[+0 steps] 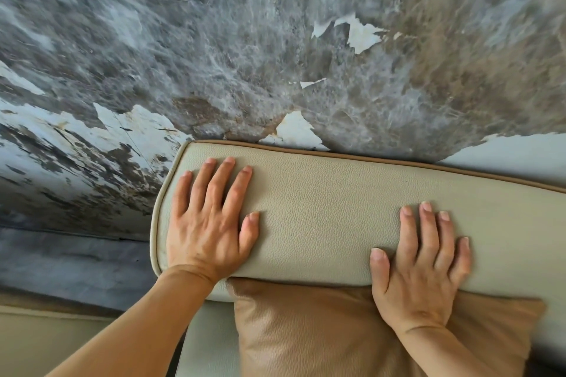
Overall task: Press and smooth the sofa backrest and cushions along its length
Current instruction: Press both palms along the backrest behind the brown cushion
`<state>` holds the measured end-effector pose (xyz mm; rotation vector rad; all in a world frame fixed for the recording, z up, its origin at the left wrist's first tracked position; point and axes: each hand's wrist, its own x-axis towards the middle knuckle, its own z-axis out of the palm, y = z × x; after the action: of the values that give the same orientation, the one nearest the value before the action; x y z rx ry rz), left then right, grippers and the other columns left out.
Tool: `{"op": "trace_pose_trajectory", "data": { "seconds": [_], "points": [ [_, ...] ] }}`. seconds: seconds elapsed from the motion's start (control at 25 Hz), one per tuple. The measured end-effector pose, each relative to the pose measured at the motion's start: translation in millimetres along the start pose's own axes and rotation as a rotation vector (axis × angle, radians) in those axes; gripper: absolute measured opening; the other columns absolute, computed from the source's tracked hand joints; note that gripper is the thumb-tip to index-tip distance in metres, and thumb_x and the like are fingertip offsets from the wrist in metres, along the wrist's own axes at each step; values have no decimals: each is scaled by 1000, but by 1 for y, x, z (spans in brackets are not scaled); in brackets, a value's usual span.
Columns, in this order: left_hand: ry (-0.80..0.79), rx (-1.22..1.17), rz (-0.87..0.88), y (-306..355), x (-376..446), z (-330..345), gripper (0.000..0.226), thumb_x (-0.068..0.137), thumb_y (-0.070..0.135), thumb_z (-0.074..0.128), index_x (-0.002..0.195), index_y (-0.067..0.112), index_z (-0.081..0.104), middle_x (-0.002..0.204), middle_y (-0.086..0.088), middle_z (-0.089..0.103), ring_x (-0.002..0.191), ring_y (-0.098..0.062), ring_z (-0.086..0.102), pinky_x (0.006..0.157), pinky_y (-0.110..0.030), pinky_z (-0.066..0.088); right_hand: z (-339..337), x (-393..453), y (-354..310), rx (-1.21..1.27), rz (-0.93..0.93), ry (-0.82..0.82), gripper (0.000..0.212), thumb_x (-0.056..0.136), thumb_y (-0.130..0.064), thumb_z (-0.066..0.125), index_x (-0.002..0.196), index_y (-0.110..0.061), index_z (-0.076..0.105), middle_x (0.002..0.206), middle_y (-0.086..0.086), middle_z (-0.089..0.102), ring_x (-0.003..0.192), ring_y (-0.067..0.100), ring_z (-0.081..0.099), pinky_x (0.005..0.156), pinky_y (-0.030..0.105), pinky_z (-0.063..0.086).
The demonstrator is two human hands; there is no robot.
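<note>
The sofa backrest (321,211) is a cream pebbled-leather bolster with tan piping along its top edge, running from centre left to the right edge. My left hand (208,223) lies flat on its left end, palm down, fingers spread. My right hand (421,272) rests flat on the backrest's lower front, fingers apart, wrist over a tan leather cushion (321,330) that leans against the backrest. Neither hand holds anything.
A grey marble-patterned wall (245,39) with peeling patches showing white stands right behind the backrest. More cream sofa upholstery (46,343) shows at lower left, beside the backrest's left end. A cream seat surface (211,340) lies left of the tan cushion.
</note>
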<state>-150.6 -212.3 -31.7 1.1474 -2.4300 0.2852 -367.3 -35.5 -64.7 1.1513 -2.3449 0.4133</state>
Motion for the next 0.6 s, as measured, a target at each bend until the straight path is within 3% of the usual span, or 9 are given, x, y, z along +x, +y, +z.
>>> {"op": "trace_pose_trajectory", "data": {
  "seconds": [0.6],
  "points": [
    [6,-14,38,0,14,10,63,90,48,28,140,13,44,143,-17,48,135,-36,35,110,-57,25,8,9,1,-40,0,9,66,94,-50,22,148,-12,28,153,14,29,142,36,23,114,58,14]
  ]
}}
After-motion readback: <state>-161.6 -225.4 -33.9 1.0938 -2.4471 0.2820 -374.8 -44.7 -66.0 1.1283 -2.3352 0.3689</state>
